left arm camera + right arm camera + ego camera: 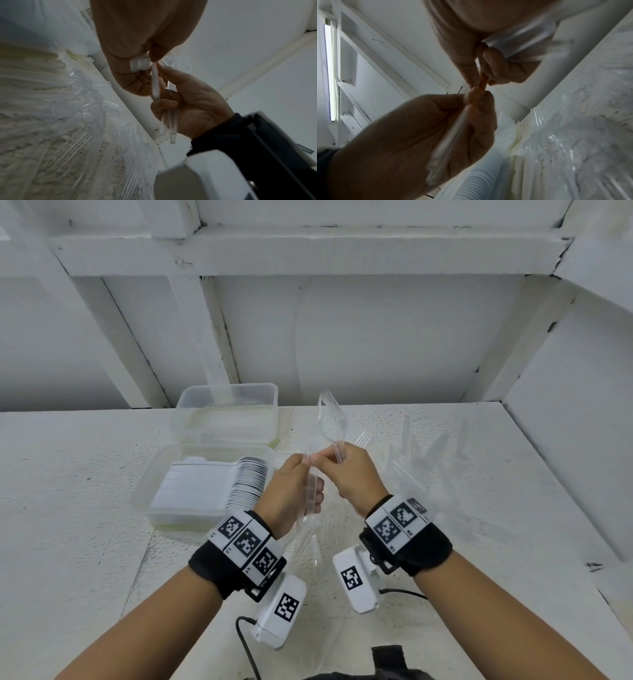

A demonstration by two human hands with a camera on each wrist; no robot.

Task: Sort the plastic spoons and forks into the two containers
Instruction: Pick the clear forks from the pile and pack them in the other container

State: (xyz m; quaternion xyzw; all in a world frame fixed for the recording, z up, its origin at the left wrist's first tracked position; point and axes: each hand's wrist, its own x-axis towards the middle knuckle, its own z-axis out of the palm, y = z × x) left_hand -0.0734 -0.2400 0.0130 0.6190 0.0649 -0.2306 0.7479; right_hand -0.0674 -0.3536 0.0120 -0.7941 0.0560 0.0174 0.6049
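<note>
Both hands are raised above the white table (85, 474), fingertips nearly touching. My right hand (334, 455) grips a small bundle of clear plastic cutlery (330, 419) by the handles, heads pointing up; fork tines show at the top. My left hand (308, 465) grips clear handles (310, 496) that run down through its fist, seen close in the left wrist view as clear handles (169, 121). The near container (150, 484) holds a packed row of white spoons (246, 484). The far container (226, 398) holds pale cutlery, too faint to tell apart.
A loose pile of clear forks (428, 460) lies on the table to the right of my hands, more clear pieces (315, 546) below them. White walls and beams close in the back and right side. Camera cables (245, 642) trail near the front edge.
</note>
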